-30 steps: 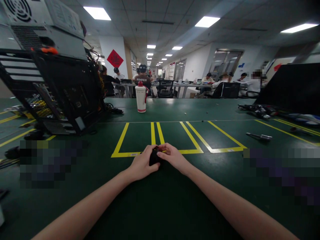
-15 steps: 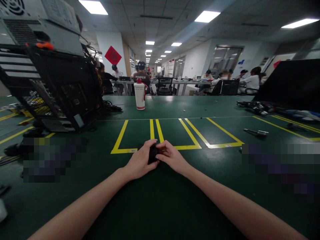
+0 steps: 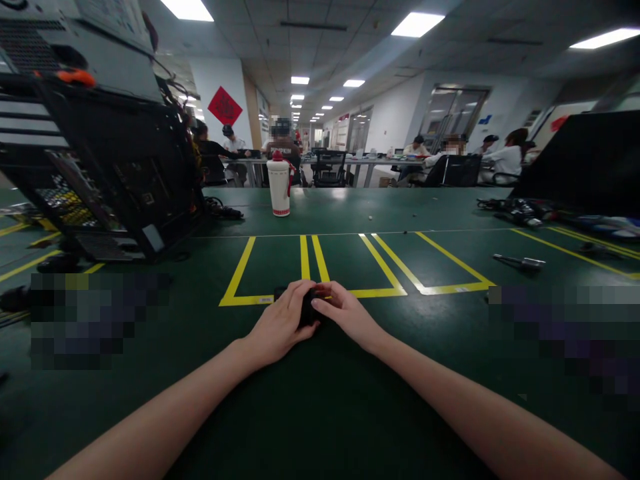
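A small black object [image 3: 307, 311] sits between my two hands, low over the green tabletop, and its kind cannot be made out. My left hand [image 3: 286, 320] is wrapped round it from the left, fingers over its top and thumb along its near side. From the right, my right hand [image 3: 345, 312] pinches at its side, thumb and bent fingers close together. Most of the object is hidden by the fingers. Beyond the hands, yellow tape [image 3: 303, 260] marks out boxes on the table.
An open black computer case [image 3: 125, 180] stands at the left with a grey metal unit on top. A white bottle with a red lid [image 3: 280, 190] is further back. A screwdriver-like tool [image 3: 520, 262] and a cable pile [image 3: 525, 212] lie right. People sit at far desks.
My right thumb has shifted up and its fingers have closed in on the black object's side. The left hand keeps its hold. The view has tilted slightly.
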`<state>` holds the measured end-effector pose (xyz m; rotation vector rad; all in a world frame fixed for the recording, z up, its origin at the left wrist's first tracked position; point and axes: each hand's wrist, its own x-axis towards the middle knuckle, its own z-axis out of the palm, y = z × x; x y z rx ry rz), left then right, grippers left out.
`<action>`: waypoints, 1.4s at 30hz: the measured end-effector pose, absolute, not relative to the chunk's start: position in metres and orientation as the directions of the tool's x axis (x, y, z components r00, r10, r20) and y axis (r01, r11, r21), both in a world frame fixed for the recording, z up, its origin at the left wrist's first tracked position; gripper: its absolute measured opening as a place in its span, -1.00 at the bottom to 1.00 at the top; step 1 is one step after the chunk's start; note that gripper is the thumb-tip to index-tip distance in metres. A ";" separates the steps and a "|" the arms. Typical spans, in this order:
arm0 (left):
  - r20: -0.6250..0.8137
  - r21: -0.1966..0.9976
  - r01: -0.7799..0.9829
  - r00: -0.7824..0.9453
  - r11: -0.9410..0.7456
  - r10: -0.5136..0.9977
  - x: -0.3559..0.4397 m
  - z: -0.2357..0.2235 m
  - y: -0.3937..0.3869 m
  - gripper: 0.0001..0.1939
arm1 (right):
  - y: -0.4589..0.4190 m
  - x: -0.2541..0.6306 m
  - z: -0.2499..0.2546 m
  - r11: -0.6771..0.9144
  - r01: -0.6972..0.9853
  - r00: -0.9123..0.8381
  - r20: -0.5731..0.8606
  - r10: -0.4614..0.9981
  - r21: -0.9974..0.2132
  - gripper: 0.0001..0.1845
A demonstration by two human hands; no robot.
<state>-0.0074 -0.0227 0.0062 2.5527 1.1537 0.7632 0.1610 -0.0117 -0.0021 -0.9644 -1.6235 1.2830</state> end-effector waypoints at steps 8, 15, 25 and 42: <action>0.389 0.232 0.723 0.545 -0.651 0.743 -0.008 0.003 -0.021 -0.41 | -0.009 0.166 -0.002 0.136 -0.007 -0.479 0.123 0.869 -0.991 -0.75; 0.416 0.231 0.657 0.600 -0.717 0.683 -0.009 0.004 -0.019 -0.43 | -0.015 0.164 -0.003 0.214 -0.090 -0.483 0.231 0.844 -0.973 -0.67; 0.390 0.251 0.634 0.625 -0.731 0.676 -0.010 0.006 -0.018 -0.42 | -0.014 0.160 -0.005 0.196 0.038 -0.342 0.172 0.924 -0.980 -0.70; 0.393 0.290 0.616 0.621 -0.732 0.678 -0.010 0.006 -0.019 -0.43 | -0.014 0.161 -0.001 0.188 -0.073 -0.412 0.201 0.889 -0.979 -0.80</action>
